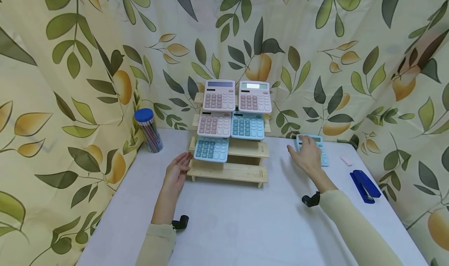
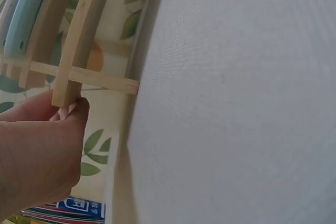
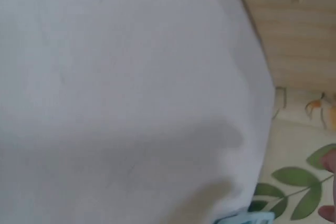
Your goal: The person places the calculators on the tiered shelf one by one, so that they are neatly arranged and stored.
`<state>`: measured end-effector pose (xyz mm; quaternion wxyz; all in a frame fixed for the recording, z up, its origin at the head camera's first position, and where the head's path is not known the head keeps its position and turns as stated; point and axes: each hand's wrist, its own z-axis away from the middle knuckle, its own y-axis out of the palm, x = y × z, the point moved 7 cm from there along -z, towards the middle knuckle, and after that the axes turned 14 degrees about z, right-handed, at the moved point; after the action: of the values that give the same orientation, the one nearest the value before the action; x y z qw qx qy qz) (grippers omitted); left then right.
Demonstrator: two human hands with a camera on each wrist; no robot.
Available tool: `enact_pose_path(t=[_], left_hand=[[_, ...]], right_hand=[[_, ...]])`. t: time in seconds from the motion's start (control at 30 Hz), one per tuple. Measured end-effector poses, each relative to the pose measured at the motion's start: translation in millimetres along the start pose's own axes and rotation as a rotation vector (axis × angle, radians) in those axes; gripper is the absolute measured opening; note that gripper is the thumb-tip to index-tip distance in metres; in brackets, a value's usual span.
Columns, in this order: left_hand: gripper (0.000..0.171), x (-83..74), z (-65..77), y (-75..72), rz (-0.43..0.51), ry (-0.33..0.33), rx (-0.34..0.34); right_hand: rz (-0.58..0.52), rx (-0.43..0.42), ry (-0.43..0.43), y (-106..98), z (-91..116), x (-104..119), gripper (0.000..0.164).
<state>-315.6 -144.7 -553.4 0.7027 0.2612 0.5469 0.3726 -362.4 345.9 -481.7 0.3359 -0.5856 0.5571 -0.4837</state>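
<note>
A tiered wooden stand point(image 1: 242, 173) holds several calculators. Two pink calculators, one on the left point(image 1: 219, 96) and one on the right point(image 1: 255, 97), occupy the top tier. Below them are another pink calculator point(image 1: 214, 124) and a blue calculator point(image 1: 247, 126); a second blue one point(image 1: 211, 149) lies lower left. My left hand point(image 1: 176, 170) grips the stand's left side, its fingertips on the end of a wooden slat point(image 2: 79, 61). Over a blue calculator lying on the table point(image 1: 324, 157), my right hand point(image 1: 309, 155) has its fingers spread and partly covers it; contact is unclear.
Left of the stand is a clear jar of pencils with a blue lid point(image 1: 149, 130). A blue stapler point(image 1: 365, 186) and a small pink eraser-like block point(image 1: 346, 161) lie at the right. Leaf-patterned curtains point(image 1: 301, 44) border the white table point(image 1: 231, 223).
</note>
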Motion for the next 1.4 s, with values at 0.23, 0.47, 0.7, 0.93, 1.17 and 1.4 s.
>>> enact_pose_path(t=[0.23, 0.47, 0.7, 0.93, 1.17, 1.4], left_hand=[[0.08, -0.9, 0.1, -1.8, 0.015, 0.005, 0.007], [0.079, 0.7, 0.0, 0.4, 0.0, 0.01, 0.015], [0.079, -0.4, -0.8, 1.4, 0.014, 0.012, 0.02], [0.079, 0.3, 0.0, -0.3, 0.013, 0.014, 0.024], [0.078, -0.3, 0.1, -0.1, -0.008, 0.019, 0.041], [0.078, -0.2, 0.7, 0.0, -0.013, 0.018, 0.024]], right_hand=[[0.066, 0.099, 0.035, 19, -9, -23, 0.077], [0.105, 0.183, 0.083, 29, -16, -45, 0.086], [0.13, 0.26, 0.139, 38, -15, -59, 0.097], [0.138, 0.395, 0.271, 48, -5, -76, 0.108], [0.088, 0.391, 0.283, 48, -3, -80, 0.113], [0.013, 0.343, 0.294, 47, -2, -79, 0.112]])
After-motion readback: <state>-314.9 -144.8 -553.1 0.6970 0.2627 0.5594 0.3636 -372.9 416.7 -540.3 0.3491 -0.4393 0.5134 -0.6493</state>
